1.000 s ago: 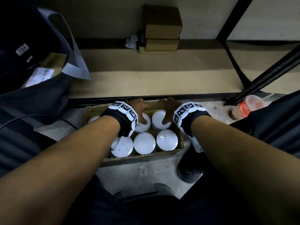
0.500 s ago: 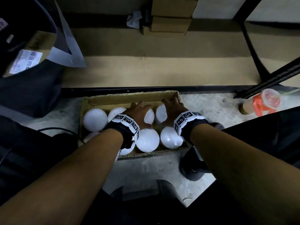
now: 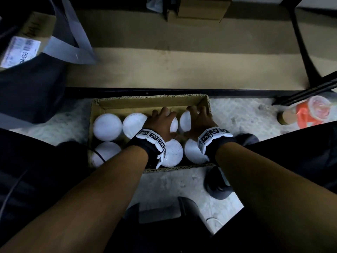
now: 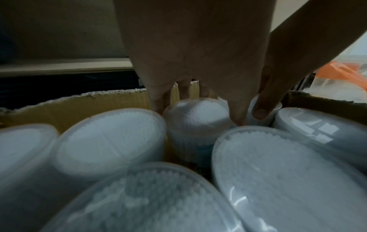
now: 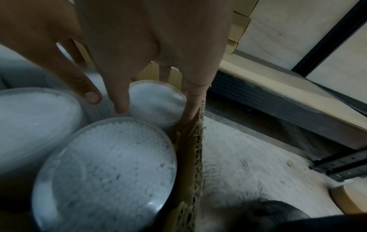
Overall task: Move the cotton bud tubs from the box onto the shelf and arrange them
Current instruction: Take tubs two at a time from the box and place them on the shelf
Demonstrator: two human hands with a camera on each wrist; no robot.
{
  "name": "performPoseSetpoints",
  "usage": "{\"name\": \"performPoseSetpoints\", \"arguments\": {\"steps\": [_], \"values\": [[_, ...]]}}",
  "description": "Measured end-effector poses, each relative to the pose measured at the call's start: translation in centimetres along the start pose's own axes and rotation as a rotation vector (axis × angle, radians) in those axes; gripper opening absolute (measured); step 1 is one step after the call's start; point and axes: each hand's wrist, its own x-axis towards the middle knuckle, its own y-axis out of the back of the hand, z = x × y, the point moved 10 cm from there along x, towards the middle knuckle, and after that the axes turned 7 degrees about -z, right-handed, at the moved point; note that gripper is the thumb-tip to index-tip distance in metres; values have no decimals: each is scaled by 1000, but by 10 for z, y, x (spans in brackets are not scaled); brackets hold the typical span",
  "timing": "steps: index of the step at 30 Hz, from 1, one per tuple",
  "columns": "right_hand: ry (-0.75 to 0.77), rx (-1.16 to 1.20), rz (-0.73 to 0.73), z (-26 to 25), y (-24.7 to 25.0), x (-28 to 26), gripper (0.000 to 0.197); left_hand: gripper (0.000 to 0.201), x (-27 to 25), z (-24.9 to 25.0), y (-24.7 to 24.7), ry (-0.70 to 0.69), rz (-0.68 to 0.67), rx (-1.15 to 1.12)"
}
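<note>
An open cardboard box (image 3: 145, 102) on the floor holds several clear cotton bud tubs with white tops, in two rows. My left hand (image 3: 162, 123) reaches down over the third tub of the back row (image 4: 196, 113), fingers behind it and thumb in front, curled round its top. Beside it, my right hand (image 3: 198, 121) curls round the tub in the back right corner (image 5: 157, 102), with fingers (image 5: 190, 106) squeezed against the box wall. Both tubs still stand in the box. The low tan shelf (image 3: 182, 70) lies just beyond the box.
Small cardboard boxes (image 3: 198, 10) stand at the back of the shelf. Black shelf uprights (image 3: 302, 52) rise on the right, with an orange-lidded drink cup (image 3: 308, 114) on the floor beside them. A labelled carton (image 3: 21, 44) sits at the left, and my shoe (image 3: 218, 187) is right of the box.
Both hands have dropped from the box's far rim onto the two back-row tubs and closed round them. My head has tilted down over the box.
</note>
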Motion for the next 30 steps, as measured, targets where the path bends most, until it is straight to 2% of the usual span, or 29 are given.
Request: {"name": "performPoseSetpoints", "arguments": {"steps": [5, 10, 13, 17, 19, 25, 30], "values": [[-44, 43, -15, 8, 5, -3, 94, 70, 4, -1, 1, 6, -4, -13], [19, 73, -13, 0, 11, -7, 99, 66, 5, -4, 5, 29, -1, -74], [17, 82, -21, -1, 15, -12, 95, 66, -1, -3, 11, 51, 34, -84], [74, 76, 36, -7, 28, -20, 96, 77, -4, -3, 25, 72, 41, -79], [52, 56, 55, -8, 34, -25, 94, 76, -8, -3, 37, 82, 62, -82], [57, -39, 141, -16, 50, -31, 73, 74, -31, -2, 64, 112, 134, -80], [97, -22, 218, -35, 87, -86, 77, 61, -55, 2, 98, 75, 159, -26]]}}
